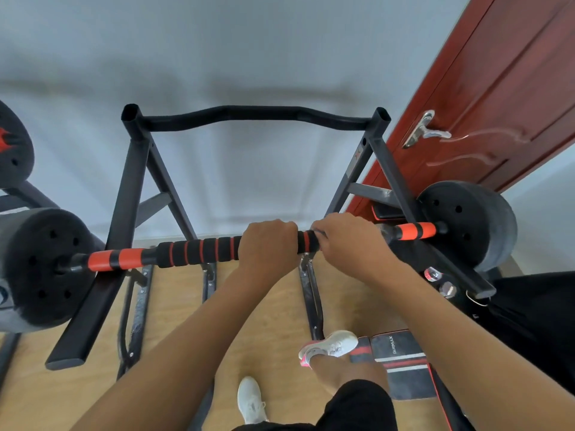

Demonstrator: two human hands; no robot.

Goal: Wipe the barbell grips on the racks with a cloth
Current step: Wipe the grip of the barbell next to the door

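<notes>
Centrally, the barbell [124,258] lay across the black rack [130,181] at mid frame, with a black weight plate at the left edge [46,265] and another at the right [466,222]. The left hand [267,244] was wrapped overhand round the black-and-orange foam grip [193,253] near its right end, fingers fully curled. Just beside it to the right, the right hand [351,244] was curled over the barbell where the foam ended; whether a cloth lay under its fingers could not be told.
</notes>
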